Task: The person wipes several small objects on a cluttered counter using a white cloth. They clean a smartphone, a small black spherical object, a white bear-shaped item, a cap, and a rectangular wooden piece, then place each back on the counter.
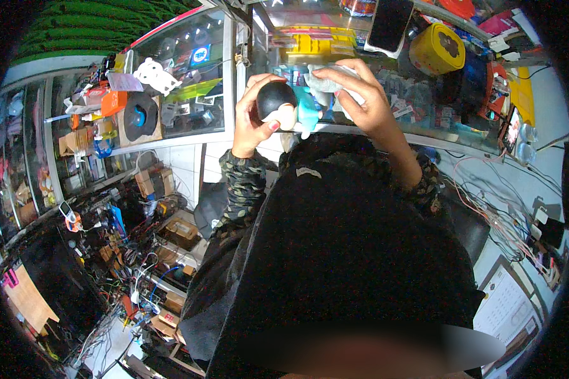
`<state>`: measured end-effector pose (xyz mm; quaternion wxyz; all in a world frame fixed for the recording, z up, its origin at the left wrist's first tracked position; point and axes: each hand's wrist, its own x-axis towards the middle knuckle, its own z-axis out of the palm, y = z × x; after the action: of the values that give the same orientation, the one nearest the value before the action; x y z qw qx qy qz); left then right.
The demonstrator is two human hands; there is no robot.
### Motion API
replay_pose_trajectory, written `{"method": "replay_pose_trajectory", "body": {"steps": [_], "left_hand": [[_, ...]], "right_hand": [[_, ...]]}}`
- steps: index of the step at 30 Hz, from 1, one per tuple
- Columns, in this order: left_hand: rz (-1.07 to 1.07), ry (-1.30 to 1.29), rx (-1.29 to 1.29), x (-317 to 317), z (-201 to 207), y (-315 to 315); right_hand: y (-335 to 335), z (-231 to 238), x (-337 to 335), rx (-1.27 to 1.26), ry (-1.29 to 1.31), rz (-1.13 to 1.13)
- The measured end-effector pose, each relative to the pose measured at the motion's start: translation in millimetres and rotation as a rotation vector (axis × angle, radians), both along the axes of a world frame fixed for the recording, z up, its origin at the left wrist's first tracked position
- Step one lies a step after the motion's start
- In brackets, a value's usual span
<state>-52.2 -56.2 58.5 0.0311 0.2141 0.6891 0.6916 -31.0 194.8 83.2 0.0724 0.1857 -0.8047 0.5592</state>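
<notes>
The toy figure (284,108), black-headed with a teal body, is held up over the glass counter (423,136); left hand (254,117) grips its head, right hand (360,95) presses a cloth (325,79) to it. Hard rubbing could probably twist it loose onto the counter

shop counter, two hands with a small figurine and a cloth

left hand (254,117) closed around a toy figurine (284,107) with a round black head and turquoise body; right hand (360,95) pressing a pale cloth (325,79) against it, above a glass display counter (335,44). on the counter: yellow tin (437,49), black phone (390,24). left: glass showcase (183,69) bearing a white toy animal (155,76). right: tangled cables (496,211).
</notes>
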Motion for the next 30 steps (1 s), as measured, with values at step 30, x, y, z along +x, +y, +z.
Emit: {"method": "replay_pose_trajectory", "body": {"steps": [30], "left_hand": [[0.423, 0.273, -0.294, 4.7, 7.3, 26.2]], "right_hand": [[-7.0, 29.2, 8.8, 0.492, 0.317, -0.185]]}}
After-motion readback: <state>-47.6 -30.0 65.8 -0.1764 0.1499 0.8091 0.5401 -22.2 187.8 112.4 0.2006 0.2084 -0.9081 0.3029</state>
